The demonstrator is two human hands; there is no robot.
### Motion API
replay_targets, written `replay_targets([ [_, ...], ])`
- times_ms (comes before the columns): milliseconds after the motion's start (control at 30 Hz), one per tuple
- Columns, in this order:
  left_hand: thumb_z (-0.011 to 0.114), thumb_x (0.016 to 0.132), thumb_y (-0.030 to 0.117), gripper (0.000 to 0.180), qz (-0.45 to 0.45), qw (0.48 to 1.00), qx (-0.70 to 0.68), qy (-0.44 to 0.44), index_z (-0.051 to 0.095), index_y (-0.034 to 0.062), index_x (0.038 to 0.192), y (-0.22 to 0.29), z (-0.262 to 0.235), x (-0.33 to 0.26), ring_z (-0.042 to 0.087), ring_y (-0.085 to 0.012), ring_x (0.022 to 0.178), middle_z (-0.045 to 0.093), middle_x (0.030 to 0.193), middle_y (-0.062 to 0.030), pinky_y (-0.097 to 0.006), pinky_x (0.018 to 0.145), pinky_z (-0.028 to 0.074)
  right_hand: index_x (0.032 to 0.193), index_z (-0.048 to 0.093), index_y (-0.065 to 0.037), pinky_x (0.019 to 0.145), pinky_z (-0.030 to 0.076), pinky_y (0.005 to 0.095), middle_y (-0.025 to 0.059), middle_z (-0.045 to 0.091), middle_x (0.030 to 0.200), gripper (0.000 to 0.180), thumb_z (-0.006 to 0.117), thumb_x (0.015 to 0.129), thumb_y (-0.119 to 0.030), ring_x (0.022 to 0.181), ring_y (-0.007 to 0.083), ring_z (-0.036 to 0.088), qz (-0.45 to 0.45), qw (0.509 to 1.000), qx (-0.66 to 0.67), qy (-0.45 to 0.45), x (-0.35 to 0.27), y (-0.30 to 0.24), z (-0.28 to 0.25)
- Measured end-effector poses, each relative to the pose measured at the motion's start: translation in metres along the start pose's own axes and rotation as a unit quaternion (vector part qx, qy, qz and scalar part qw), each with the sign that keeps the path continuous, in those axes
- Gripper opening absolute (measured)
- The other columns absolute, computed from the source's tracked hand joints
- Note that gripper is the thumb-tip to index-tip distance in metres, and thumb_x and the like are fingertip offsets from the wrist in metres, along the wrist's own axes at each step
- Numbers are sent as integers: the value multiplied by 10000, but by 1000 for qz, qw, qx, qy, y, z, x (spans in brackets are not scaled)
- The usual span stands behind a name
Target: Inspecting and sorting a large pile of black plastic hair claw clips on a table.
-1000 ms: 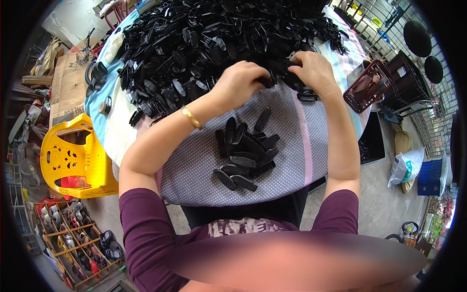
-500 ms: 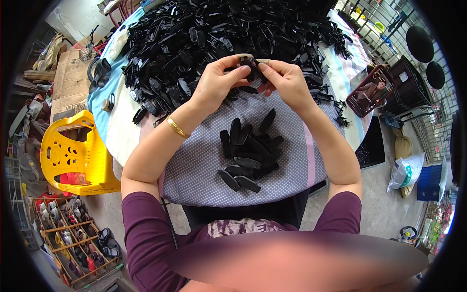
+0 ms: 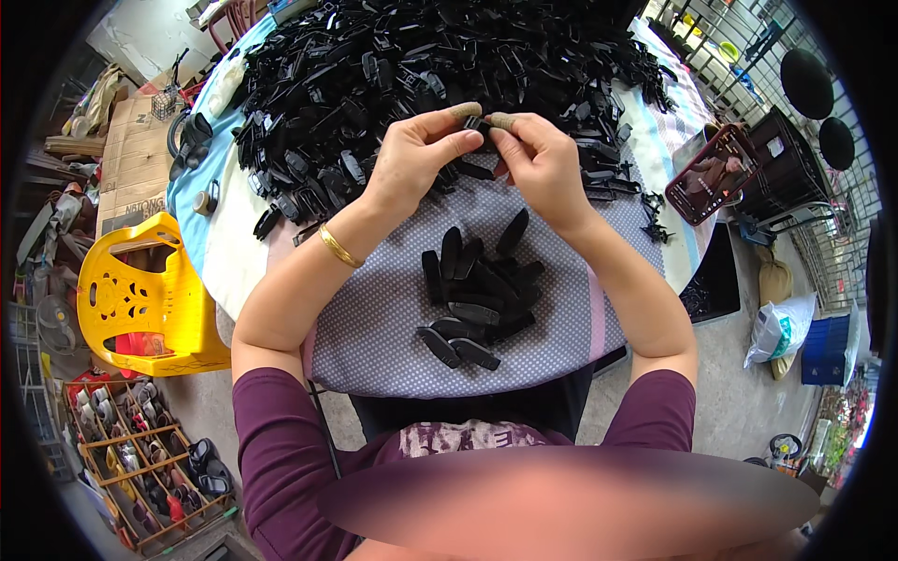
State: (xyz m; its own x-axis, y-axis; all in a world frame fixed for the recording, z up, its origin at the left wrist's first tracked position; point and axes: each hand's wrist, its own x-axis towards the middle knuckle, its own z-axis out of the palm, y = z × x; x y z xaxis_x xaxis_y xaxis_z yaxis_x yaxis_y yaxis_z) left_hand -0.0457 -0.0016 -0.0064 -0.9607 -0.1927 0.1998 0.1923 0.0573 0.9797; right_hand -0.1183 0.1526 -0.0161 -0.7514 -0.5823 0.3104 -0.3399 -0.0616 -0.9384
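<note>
Both hands meet over the near edge of a large heap of small black plastic parts. Between thumb and forefinger, my left hand pinches a small black plastic part. My right hand is closed at the same part's right side, fingertips pressed together. Pale covers wrap both forefingers. The part's exact kind is too small and dark to make out. Nearer to me, a small pile of elongated black pieces with rounded ends lies on the grey dotted tablecloth.
A phone showing a video stands at the table's right edge. Left of the table is a yellow plastic chair, with a shoe rack below it. A roll of tape lies at the left edge. A white bag sits on the right floor.
My fingers have shifted slightly around the small black part, and its top edge now shows between the fingertips. The near pile is unchanged.
</note>
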Motion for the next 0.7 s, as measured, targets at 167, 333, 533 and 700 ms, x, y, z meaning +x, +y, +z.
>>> replay_targets([
  [167,574,869,58,294,-3,995,-94,14,586,4,1157,1,-1,0,604,-144,954,642,1040,-89,-254,852,487,1027,577,49,554,486,186,66,624,854,244,623,858,-121,658,82,602,-84,988,-127,21,-2,0,6],
  [333,575,861,44,271,45,996,-45,-55,605,-1,1127,10,-7,3,610,-164,946,652,1011,-107,-278,872,480,961,602,52,570,492,200,52,631,767,234,653,837,-140,664,87,612,59,991,1,-118,-2,-6,-3],
  [533,585,852,45,261,38,995,-46,-75,618,-4,1106,9,-12,1,616,-169,933,661,975,-109,-284,875,477,907,625,46,581,492,215,34,632,720,214,658,834,-153,649,88,610,11,990,-82,-113,-9,-8,1],
  [700,630,823,82,310,5,998,-9,-68,608,2,1122,22,-10,3,628,-116,826,680,909,-86,-230,773,502,1022,636,7,643,483,218,49,656,819,279,575,887,-229,708,94,614,84,968,-42,-233,14,-24,-36],
])
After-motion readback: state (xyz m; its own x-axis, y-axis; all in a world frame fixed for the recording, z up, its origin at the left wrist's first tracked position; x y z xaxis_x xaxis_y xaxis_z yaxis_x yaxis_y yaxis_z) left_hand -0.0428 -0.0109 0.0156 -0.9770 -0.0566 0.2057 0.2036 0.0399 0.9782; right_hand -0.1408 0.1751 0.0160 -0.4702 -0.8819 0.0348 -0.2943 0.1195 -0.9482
